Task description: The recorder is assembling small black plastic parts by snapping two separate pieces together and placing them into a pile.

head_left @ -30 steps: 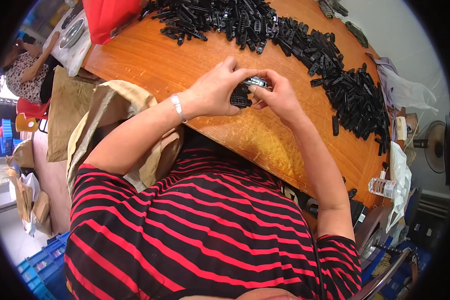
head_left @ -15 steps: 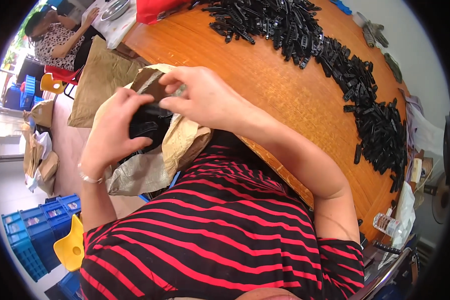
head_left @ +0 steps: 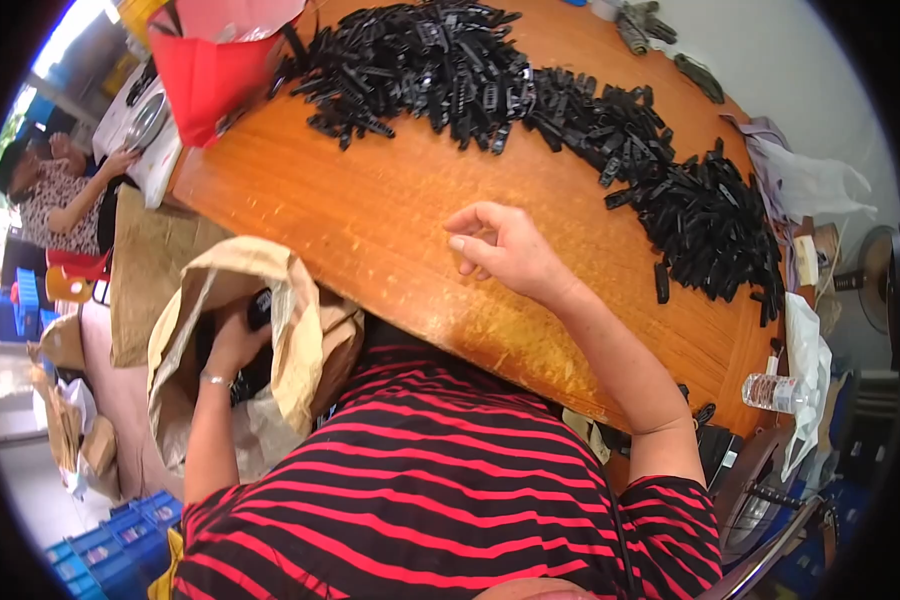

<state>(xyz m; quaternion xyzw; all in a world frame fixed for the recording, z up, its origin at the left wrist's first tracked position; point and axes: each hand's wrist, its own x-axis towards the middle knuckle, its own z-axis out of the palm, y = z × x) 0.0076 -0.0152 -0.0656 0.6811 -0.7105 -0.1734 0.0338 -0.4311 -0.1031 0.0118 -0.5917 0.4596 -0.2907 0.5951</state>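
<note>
My left hand [head_left: 234, 345] is down inside a brown paper sack [head_left: 305, 365] at the table's near left edge. Its fingers curl round a black plastic piece [head_left: 260, 309], and the sack's wall and shadow partly hide them. More dark pieces show dimly deeper in the sack. Over the middle of the wooden table [head_left: 400, 215], my right hand [head_left: 510, 250] hangs with fingers loosely bent and apart, nothing visible in them. Beyond it, a long heap of slender black plastic pieces [head_left: 450, 75] curves from the far left to the right side.
A red bag [head_left: 195, 90] stands at the table's far left corner. Another brown sack [head_left: 155, 290] is beyond mine, near a seated person [head_left: 60, 200]. A clear plastic bottle [head_left: 770, 392] lies at the right edge. Blue crates [head_left: 120, 540] are on the floor at lower left.
My right hand has left the sack's mouth and moved right, over the table. My left hand has gone down into the sack, whose opening now stands wider. The view has shifted.
</note>
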